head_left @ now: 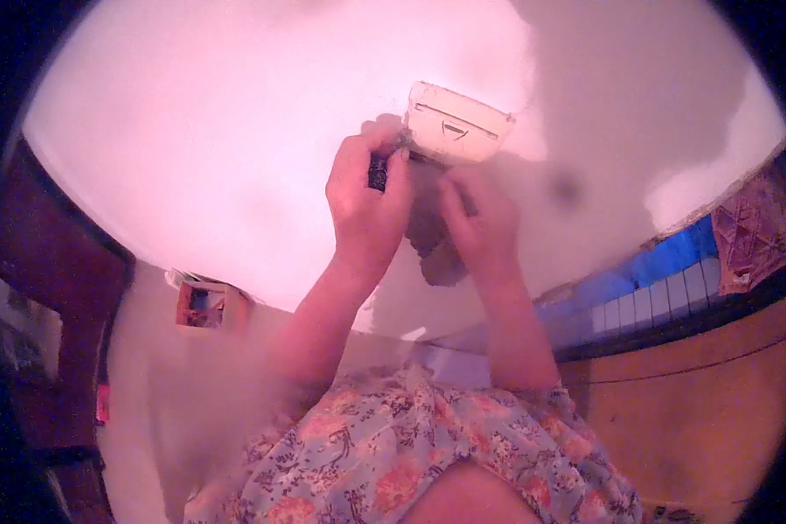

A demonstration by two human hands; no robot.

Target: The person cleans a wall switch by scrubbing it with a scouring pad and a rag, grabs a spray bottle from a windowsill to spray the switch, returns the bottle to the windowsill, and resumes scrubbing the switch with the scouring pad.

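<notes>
A cream-coloured flat box or case [460,124] with a long slot and a small dark mark lies tilted on the white surface. At its lower left corner is my left hand [368,188], its thumb and fingers closed round a small dark patterned thing [377,172] that I cannot make out. Just below the box's lower edge, my right hand [480,214] has its fingers bent together; what they hold, if anything, is hidden. Between the two hands falls a dark shadow.
The broad white surface [192,157] surrounds the hands. A small open box [208,306] with things inside stands at the lower left. To the right are a blue strip [672,256], a patterned reddish cloth [754,231] and an orange-brown surface [690,410].
</notes>
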